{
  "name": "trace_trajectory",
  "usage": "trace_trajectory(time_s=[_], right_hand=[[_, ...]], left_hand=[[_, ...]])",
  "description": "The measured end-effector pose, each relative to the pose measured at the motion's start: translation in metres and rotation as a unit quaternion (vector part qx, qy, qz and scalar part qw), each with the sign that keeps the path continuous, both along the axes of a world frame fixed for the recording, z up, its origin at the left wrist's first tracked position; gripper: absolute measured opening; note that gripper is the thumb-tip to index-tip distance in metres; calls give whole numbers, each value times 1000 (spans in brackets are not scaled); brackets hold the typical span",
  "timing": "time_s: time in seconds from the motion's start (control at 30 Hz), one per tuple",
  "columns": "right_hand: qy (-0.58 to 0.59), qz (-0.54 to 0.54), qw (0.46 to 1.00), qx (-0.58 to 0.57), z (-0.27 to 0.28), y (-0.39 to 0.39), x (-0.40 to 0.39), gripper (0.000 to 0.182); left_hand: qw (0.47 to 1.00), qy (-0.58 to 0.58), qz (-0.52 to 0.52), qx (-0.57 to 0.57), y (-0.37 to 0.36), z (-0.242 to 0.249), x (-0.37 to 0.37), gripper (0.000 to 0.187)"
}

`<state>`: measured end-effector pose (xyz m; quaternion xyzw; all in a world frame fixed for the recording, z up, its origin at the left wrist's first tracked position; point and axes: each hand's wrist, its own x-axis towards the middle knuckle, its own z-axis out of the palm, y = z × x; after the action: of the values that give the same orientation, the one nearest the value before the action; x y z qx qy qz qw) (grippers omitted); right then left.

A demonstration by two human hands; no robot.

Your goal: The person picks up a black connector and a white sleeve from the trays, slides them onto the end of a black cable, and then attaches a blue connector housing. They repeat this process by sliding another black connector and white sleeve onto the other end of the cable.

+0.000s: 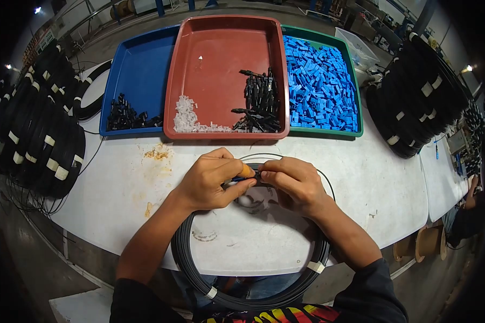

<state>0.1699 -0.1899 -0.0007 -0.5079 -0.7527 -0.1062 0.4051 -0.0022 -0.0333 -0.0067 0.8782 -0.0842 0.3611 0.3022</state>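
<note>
A coil of black cable [184, 253], bound with pale tape, lies over the front of the white table and reaches to my body. My left hand [216, 180] is closed at the coil's far side, with a small blue piece [237, 178] showing between thumb and fingers. Something orange [247, 171] covers or sits at the index fingertip. My right hand [296, 185] meets it, its thumb and fingers pinched on the black cable near the blue piece. A loose strand of cable [328, 182] loops behind the right hand. The fingers hide most of the joining point.
Behind my hands stand a blue tray [137, 64] with black parts, a red tray [221, 48] with clear and black pieces, and a green tray [359, 116] full of blue connectors [320, 81]. Stacked cable coils flank the table at left [35, 145] and right [415, 97].
</note>
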Motion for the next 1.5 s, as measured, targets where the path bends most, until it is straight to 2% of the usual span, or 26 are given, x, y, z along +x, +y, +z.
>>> trace_trajectory(time_s=[0.1, 0.17, 0.2, 0.23, 0.27, 0.37, 0.5, 0.57, 0.67, 0.8, 0.87, 0.93, 1.0, 1.13, 1.37, 1.5], right_hand=[[-13, 13, 1000, 24, 0, 0, 0, 29], [44, -5, 997, -63, 2, -5, 0, 28], [45, -5, 997, -63, -1, -5, 1, 28], [100, 0, 990, -97, -6, -4, 2, 30], [155, 6, 979, -131, -9, -3, 3, 33], [179, -5, 973, -145, -2, -4, -2, 34], [157, -5, 982, -107, -5, 0, -3, 35], [104, -34, 991, -77, -3, -1, -4, 34], [61, -39, 996, -55, -3, -3, -2, 29], [49, -40, 997, -33, 0, -6, -5, 28], [102, -50, 988, -105, 1, -7, -6, 26], [120, -46, 986, -111, -1, -6, -5, 26], [137, -39, 983, -118, 0, -4, -5, 26], [88, -51, 991, -81, 1, -3, -4, 31], [21, -41, 999, -17, 0, -5, -2, 44], [22, -45, 999, -5, -4, -5, -3, 39]], left_hand=[[999, -10, -15, 32, 2, -2, 1, 14], [998, -12, -23, 60, 2, -2, 0, 13], [995, -25, -18, 95, 2, -2, 0, 14], [991, -37, -13, 131, 2, -1, 0, 15], [991, -37, -14, 131, 2, -2, 1, 15], [995, -18, -12, 99, 4, -5, 1, 14], [998, 3, 11, 61, 1, -1, 0, 15], [998, 21, 18, 56, 1, -1, 0, 15], [998, -23, -2, 60, 1, -4, 2, 10], [994, -46, -2, 102, 1, 0, 0, 10], [992, -45, -8, 116, 0, 1, 1, 10], [988, -43, -5, 146, 0, 0, 2, 9], [991, -40, 2, 130, 0, 0, 1, 9], [996, -36, 12, 76, 0, -2, 2, 10], [992, -46, 0, 116, -1, 2, 1, 11], [992, -43, 0, 119, -1, 1, -1, 12]])
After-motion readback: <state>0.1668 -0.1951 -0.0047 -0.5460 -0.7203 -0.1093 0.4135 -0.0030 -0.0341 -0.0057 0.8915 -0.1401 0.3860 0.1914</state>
